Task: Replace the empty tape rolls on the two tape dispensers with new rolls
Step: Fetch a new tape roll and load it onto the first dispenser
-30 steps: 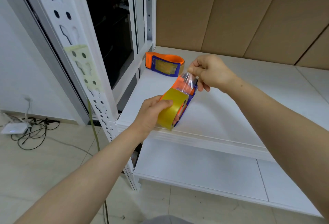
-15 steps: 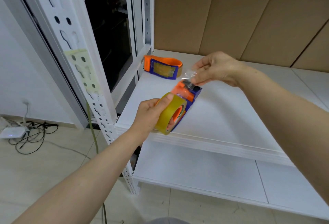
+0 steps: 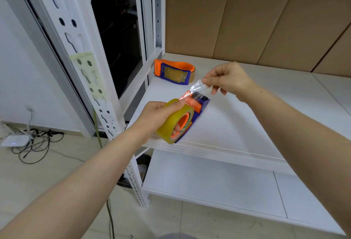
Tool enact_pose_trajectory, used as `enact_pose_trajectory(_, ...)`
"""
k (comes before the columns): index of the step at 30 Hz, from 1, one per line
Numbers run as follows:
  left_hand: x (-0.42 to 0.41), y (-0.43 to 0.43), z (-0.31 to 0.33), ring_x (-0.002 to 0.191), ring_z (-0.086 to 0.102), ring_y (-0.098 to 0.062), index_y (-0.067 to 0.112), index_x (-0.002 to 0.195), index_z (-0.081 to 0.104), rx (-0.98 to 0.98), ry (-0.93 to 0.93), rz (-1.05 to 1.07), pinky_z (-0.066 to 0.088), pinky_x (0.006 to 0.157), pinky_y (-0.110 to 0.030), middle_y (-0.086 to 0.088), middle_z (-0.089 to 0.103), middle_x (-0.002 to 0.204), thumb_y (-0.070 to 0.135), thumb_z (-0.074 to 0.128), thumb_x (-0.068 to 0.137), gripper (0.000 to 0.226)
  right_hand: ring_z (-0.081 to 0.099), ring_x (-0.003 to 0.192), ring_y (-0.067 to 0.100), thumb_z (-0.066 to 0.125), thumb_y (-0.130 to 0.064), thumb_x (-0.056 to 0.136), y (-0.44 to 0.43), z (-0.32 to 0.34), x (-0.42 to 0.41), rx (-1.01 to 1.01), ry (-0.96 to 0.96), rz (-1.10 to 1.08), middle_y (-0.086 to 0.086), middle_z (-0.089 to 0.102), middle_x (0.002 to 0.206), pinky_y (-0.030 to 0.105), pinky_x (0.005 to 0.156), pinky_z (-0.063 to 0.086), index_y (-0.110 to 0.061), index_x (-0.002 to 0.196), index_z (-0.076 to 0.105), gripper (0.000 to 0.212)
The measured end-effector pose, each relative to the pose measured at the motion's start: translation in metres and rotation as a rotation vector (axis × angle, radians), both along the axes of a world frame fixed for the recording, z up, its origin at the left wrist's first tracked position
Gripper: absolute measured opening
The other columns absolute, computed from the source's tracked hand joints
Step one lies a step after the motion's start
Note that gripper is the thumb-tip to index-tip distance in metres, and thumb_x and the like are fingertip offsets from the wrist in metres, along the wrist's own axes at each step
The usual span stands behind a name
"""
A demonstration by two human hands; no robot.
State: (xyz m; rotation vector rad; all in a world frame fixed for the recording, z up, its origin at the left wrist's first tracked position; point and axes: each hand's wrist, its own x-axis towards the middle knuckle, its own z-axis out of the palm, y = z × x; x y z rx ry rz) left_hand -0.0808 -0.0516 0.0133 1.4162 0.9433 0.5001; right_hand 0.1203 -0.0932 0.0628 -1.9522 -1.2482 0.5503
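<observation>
Nearest, the left hand grips the yellow new roll, seated in the blue-and-orange dispenser over the shelf edge. Just beyond it, the right hand pinches the clear tape end. It has lifted from the dispenser's head, stretching a strip over the cutter, so threading looks nearly finished. Farther off, left of that hand, lies the second dispenser.

Quick count: two orange-and-blue tape dispensers, the near dispenser and the far dispenser back left on the shelf, plus one yellow tape roll and one clear tape strip. Two hands, left hand and right hand. Two white shelf boards too, upper shelf and lower shelf, and one white box on the floor, far left.
</observation>
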Motion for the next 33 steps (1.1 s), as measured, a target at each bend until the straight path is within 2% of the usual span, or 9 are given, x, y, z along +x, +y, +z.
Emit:
enact_pose_trajectory(5,0.004,0.022,0.016,0.086,0.068,-0.021,0.011,0.11,0.06,0.0,0.285,-0.191,0.054,0.069,-0.031,-0.007,0.07,0.098,0.05,0.071,0.072,0.055,0.059,0.085,0.016,0.068,-0.02,0.081,0.005,-0.01,-0.001,0.006,-0.01,-0.105,0.005,0.068,0.08,0.033,0.086,0.049,-0.006,0.086,0.071,0.015)
enact_pose_trajectory(9,0.008,0.024,0.021,0.094,0.067,-0.026,0.011,0.121,0.057,-0.111,0.291,-0.263,0.055,0.075,-0.035,-0.011,0.07,0.106,0.045,0.071,0.074,0.059,0.058,0.067,0.015,0.071,-0.018,0.079,0.003,-0.009,-0.006,-0.005,0.151,-0.099,0.003,0.062,0.067,0.035,0.078,0.055,-0.011,0.07,0.062,0.015)
enact_pose_trajectory(12,0.015,0.023,0.016,0.092,0.065,-0.025,0.012,0.124,0.048,-0.067,0.252,-0.17,0.054,0.07,-0.033,-0.011,0.065,0.106,0.04,0.074,0.072,0.065,0.06,0.057,0.015,0.075,-0.016,0.076,0.005,-0.011,-0.011,-0.067,0.241,-0.106,0.003,0.061,0.065,0.031,0.069,0.058,-0.016,0.067,0.055,0.022)
enact_pose_trajectory(14,0.018,0.021,0.013,0.092,0.063,-0.023,0.023,0.124,0.041,-0.054,0.209,-0.106,0.053,0.072,-0.032,-0.008,0.062,0.105,0.038,0.073,0.075,0.06,0.06,0.054,0.016,0.075,-0.015,0.076,0.008,-0.014,-0.011,-0.095,0.246,-0.138,0.008,0.061,0.067,0.029,0.061,0.058,-0.014,0.07,0.054,0.022)
enact_pose_trajectory(18,0.02,0.017,0.008,0.095,0.064,-0.021,0.023,0.116,0.057,0.028,0.209,-0.105,0.053,0.085,-0.036,-0.005,0.066,0.107,0.042,0.07,0.077,0.045,0.056,0.051,0.015,0.075,-0.009,0.075,0.014,-0.02,-0.008,-0.169,0.279,-0.193,0.01,0.058,0.065,0.023,0.046,0.055,-0.007,0.073,0.055,0.02)
enact_pose_trajectory(22,0.021,0.015,0.006,0.088,0.066,-0.019,0.018,0.111,0.063,0.065,0.189,-0.098,0.053,0.079,-0.032,-0.006,0.07,0.103,0.044,0.067,0.08,0.041,0.055,0.052,0.014,0.075,-0.007,0.074,0.019,-0.028,-0.006,-0.23,0.276,-0.233,0.011,0.057,0.066,0.026,0.055,0.056,0.0,0.094,0.062,0.024)
enact_pose_trajectory(26,0.024,0.018,0.008,0.102,0.063,-0.024,0.021,0.118,0.06,0.154,0.277,-0.164,0.052,0.091,-0.038,-0.005,0.066,0.114,0.045,0.063,0.082,0.044,0.055,0.053,0.014,0.073,-0.008,0.076,0.024,-0.032,-0.005,-0.269,0.232,-0.241,0.01,0.057,0.066,0.025,0.053,0.054,0.002,0.101,0.063,0.028)
enact_pose_trajectory(30,0.033,0.022,0.014,0.125,0.046,-0.018,0.021,0.128,0.058,0.415,0.311,-0.238,0.037,0.102,-0.028,-0.001,0.046,0.137,0.03,0.059,0.089,0.04,0.052,0.05,0.014,0.07,-0.007,0.078,0.024,-0.034,-0.005,-0.296,0.198,-0.24,0.009,0.056,0.063,0.024,0.052,0.051,-0.002,0.09,0.063,0.015)
enact_pose_trajectory(33,0.039,0.022,0.015,0.118,0.053,-0.015,0.017,0.118,0.066,0.499,0.294,-0.359,0.041,0.099,-0.026,0.001,0.059,0.128,0.018,0.049,0.094,0.029,0.05,0.046,0.015,0.069,-0.004,0.077,0.022,-0.037,-0.001,-0.29,0.209,-0.256,0.01,0.053,0.059,0.023,0.048,0.051,-0.003,0.079,0.06,0.01)
